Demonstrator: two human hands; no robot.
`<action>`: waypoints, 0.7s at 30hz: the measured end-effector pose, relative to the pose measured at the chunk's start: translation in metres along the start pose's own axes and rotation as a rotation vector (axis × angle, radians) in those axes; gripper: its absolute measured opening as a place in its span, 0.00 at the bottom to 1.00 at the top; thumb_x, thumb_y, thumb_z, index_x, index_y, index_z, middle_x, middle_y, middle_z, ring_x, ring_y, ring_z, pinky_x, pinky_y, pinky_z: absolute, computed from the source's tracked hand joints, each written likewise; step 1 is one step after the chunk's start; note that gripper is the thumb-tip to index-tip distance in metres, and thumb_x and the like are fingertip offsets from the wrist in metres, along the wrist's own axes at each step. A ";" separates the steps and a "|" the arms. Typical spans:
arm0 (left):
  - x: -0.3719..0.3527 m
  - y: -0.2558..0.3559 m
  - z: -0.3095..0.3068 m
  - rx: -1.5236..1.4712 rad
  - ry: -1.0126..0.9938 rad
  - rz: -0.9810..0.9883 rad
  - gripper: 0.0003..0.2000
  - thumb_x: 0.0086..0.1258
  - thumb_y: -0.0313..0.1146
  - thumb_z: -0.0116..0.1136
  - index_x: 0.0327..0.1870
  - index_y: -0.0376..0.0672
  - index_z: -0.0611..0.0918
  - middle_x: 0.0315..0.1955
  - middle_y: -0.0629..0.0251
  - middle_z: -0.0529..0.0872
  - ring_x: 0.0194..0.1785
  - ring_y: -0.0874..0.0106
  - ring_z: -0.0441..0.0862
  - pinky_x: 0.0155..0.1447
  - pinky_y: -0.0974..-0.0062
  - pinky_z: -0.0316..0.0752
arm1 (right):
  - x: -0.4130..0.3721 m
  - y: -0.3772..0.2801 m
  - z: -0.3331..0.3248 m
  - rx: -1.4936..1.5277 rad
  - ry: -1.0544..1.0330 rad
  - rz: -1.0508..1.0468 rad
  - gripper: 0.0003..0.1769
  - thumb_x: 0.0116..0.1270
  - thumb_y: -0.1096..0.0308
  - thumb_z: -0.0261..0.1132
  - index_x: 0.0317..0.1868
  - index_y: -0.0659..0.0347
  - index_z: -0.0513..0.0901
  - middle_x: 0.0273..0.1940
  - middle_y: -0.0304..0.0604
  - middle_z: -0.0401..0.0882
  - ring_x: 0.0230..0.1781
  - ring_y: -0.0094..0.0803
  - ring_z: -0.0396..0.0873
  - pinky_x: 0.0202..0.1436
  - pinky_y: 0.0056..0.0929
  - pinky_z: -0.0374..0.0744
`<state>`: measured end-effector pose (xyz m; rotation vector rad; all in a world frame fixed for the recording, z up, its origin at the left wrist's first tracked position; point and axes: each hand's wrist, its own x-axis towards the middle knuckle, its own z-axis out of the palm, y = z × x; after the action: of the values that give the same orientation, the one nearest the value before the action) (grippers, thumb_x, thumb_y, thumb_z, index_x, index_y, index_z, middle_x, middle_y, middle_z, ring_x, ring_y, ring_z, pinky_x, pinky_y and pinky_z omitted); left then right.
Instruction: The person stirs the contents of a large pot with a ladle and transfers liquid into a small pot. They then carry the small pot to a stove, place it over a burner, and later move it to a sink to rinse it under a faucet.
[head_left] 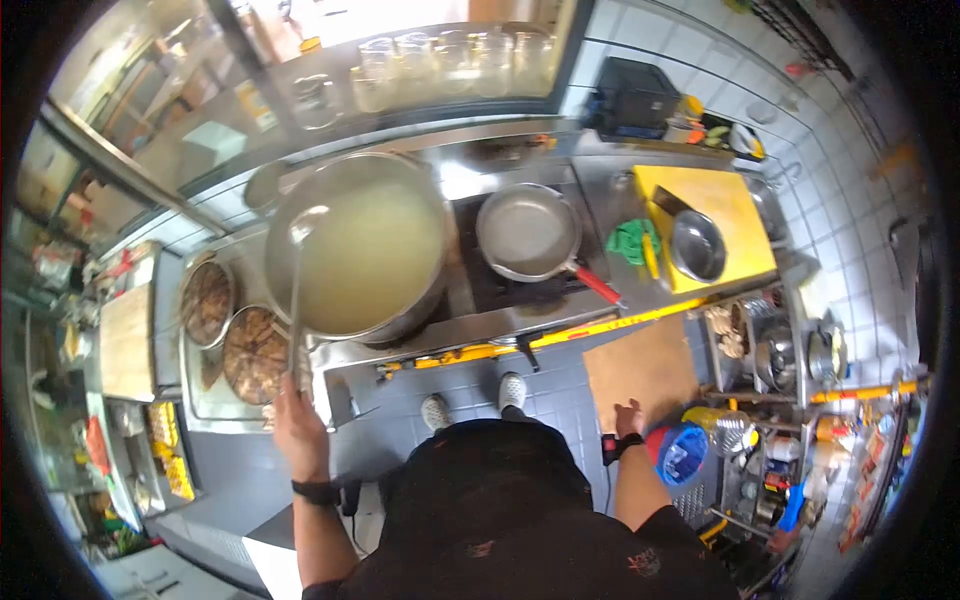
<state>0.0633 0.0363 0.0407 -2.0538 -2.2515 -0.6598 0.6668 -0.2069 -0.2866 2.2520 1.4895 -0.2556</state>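
My left hand (300, 425) is wrapped round the long handle of a metal ladle (297, 310). The ladle's bowl lies inside the left part of a big pot (440, 280) of cloudy, pale yellow-green liquid. Near that hand, two round pans of browned food, a nearer one (258, 355) and a farther one (207, 303), rest on a metal tray (205, 415). My right hand (628, 418) hangs low at my side with its fingers apart and nothing in it, above a brown mat and beside a bin lined with a blue bag (682, 455).
A frying pan (528, 232) with a red handle sits on the burner right of the pot. Farther right, a metal bowl (697, 246) and a knife lie on a yellow cutting board (745, 205), next to a green cloth (628, 242). A yellow rail (590, 328) runs along the counter front.
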 end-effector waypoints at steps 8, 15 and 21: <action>0.004 0.018 0.000 0.037 -0.026 -0.072 0.22 0.71 0.28 0.55 0.67 0.38 0.74 0.41 0.48 0.82 0.41 0.48 0.82 0.42 0.54 0.78 | 0.003 0.001 0.063 0.852 -0.125 0.318 0.37 0.59 0.55 0.71 0.65 0.66 0.73 0.53 0.62 0.82 0.55 0.55 0.80 0.58 0.46 0.78; 0.002 0.016 0.008 0.013 -0.021 -0.098 0.23 0.70 0.27 0.56 0.66 0.38 0.74 0.42 0.47 0.82 0.42 0.47 0.82 0.43 0.55 0.78 | -0.035 -0.005 0.024 0.251 -0.226 -0.198 0.12 0.66 0.60 0.61 0.46 0.46 0.88 0.34 0.51 0.87 0.38 0.48 0.86 0.45 0.49 0.83; 0.002 0.016 0.014 -0.030 -0.004 -0.089 0.22 0.70 0.27 0.56 0.65 0.34 0.74 0.44 0.45 0.83 0.44 0.47 0.83 0.45 0.56 0.79 | -0.034 -0.012 -0.012 0.138 -0.215 -0.190 0.12 0.65 0.59 0.59 0.40 0.47 0.89 0.32 0.52 0.86 0.35 0.47 0.87 0.40 0.48 0.83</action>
<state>0.0816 0.0438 0.0333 -1.9793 -2.3610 -0.7001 0.6410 -0.2259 -0.2657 2.1073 1.6109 -0.6544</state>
